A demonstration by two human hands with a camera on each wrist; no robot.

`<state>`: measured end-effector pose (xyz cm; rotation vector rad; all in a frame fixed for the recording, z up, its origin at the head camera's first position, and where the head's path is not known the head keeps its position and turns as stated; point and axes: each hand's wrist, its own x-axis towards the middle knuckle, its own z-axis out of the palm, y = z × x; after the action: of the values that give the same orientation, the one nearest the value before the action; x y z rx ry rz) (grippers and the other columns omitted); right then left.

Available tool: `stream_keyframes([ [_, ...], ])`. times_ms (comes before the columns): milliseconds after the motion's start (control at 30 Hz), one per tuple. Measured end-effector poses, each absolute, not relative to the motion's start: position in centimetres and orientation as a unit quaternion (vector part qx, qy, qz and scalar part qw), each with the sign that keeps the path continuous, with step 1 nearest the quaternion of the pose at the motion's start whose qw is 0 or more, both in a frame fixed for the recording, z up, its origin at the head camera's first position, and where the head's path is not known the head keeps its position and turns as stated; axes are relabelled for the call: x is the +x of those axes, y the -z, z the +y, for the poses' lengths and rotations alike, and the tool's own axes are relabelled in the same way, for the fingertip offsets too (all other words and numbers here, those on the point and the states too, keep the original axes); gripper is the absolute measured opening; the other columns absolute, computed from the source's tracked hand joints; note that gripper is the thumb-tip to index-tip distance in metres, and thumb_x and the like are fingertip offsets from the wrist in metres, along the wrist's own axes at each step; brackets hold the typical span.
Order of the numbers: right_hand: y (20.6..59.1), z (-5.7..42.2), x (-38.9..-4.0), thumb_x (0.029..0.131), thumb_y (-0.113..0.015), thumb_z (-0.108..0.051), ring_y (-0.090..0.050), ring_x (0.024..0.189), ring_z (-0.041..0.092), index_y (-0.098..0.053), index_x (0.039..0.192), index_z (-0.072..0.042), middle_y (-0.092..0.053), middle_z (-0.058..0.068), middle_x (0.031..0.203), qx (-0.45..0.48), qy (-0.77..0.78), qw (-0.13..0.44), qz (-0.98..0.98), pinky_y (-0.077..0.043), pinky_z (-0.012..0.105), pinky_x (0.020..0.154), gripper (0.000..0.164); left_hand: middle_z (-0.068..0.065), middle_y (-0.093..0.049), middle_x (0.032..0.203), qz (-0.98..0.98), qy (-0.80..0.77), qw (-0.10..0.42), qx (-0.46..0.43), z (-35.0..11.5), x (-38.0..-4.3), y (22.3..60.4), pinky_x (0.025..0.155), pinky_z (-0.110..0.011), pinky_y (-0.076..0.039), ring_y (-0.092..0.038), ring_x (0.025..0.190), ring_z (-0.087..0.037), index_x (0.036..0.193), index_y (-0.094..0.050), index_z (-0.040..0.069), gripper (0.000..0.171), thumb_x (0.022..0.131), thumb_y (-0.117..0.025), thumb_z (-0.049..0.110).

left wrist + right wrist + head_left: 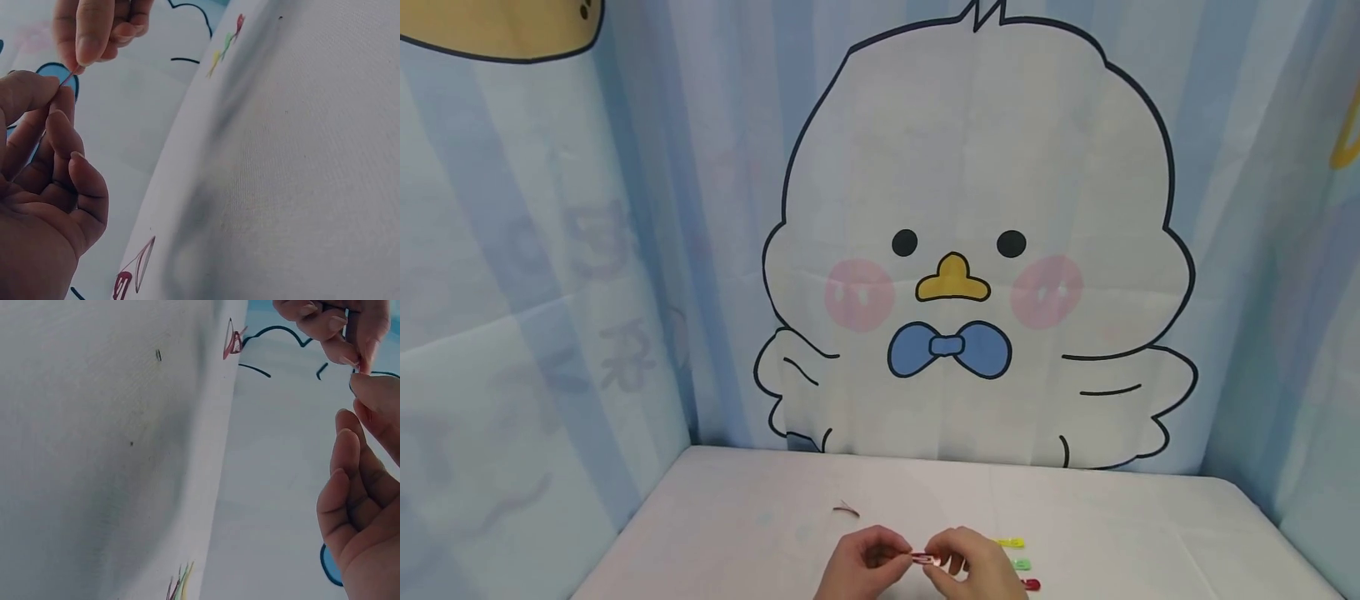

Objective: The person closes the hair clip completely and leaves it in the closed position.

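— What is seen furthest left on the worktop [745,521]?

— A dark red clip [122,284], its parts spread open. In the head view it is reduced to a thin curve, lying just beyond the left hand [865,567]; in the left wrist view its end is cut off by the lower edge.

— And how is the left hand placed?

— Its grip is narrow: one end of a pinkish clip [922,558] is pinched between thumb and finger. The wrist is cropped by the bottom of the head view.

— Where exactly is that clip held?

— Between the two hands, above the worktop. Both ends are covered by fingertips, and in the left wrist view only a thin edge is shown, so whether it is snapped flat or sprung cannot be told.

— And the right hand [973,565]?

— The other end is pinched in its grip, equally narrow.

— What is found furthest right?

— A yellow clip [1012,542], a green clip [1022,565] and a red clip [1033,585], set in a row. In the head view the left ends of the green and red ones are hidden by the right hand; in the right wrist view the group is cut off below.
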<state>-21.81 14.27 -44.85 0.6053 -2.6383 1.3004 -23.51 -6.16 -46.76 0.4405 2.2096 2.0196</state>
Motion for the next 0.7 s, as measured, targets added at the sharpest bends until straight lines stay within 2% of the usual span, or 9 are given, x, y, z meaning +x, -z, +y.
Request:
stream_keyframes([
  [233,45.4,14.5,-22.2,0.084,-0.082,-0.014,-0.05,0.067,0.003,-0.071,0.091,-0.013,-0.057,-0.009,0.079,0.195,-0.428,0.071,-0.88,-0.045,0.025,0.059,0.013,-0.002,-0.068,0.09,0.754,-0.643,0.05,0.127,-7.2,-24.1,47.1,0.073,-0.033,-0.05,-0.06,0.081,-0.018,0.099,-0.072,0.0,0.012,0.09,-0.074,0.009],
  [400,45.8,15.0,-22.2,0.083,-0.082,-0.015,-0.05,0.067,0.003,-0.071,0.09,-0.014,-0.058,-0.01,0.079,0.188,-0.426,0.074,-0.882,-0.046,0.025,0.059,0.013,-0.002,-0.069,0.093,0.764,-0.636,0.053,0.094,-8.7,-24.8,47.5,0.075,-0.035,-0.051,-0.061,0.084,-0.018,0.104,-0.072,0.0,0.018,0.092,-0.074,0.013],
  [500,45.7,15.5,-22.2,0.083,-0.082,-0.015,-0.05,0.067,0.002,-0.071,0.09,-0.014,-0.058,-0.011,0.079,0.194,-0.421,0.086,-0.882,-0.045,0.025,0.059,0.013,-0.002,-0.068,0.096,0.776,-0.624,0.046,0.075,-9.8,-25.3,47.7,0.075,-0.035,-0.052,-0.061,0.084,-0.018,0.105,-0.072,0.001,0.018,0.092,-0.073,0.013],
  [700,45.4,16.7,-22.4,0.082,-0.083,-0.013,-0.049,0.067,0.0,-0.071,0.088,-0.018,-0.059,-0.016,0.08,0.217,-0.399,0.147,-0.879,-0.044,0.024,0.058,0.015,-0.004,-0.067,0.104,0.79,-0.611,0.008,0.055,-11.2,-26.3,48.1,0.075,-0.034,-0.054,-0.059,0.087,-0.02,0.105,-0.071,0.001,0.016,0.092,-0.072,0.009],
])
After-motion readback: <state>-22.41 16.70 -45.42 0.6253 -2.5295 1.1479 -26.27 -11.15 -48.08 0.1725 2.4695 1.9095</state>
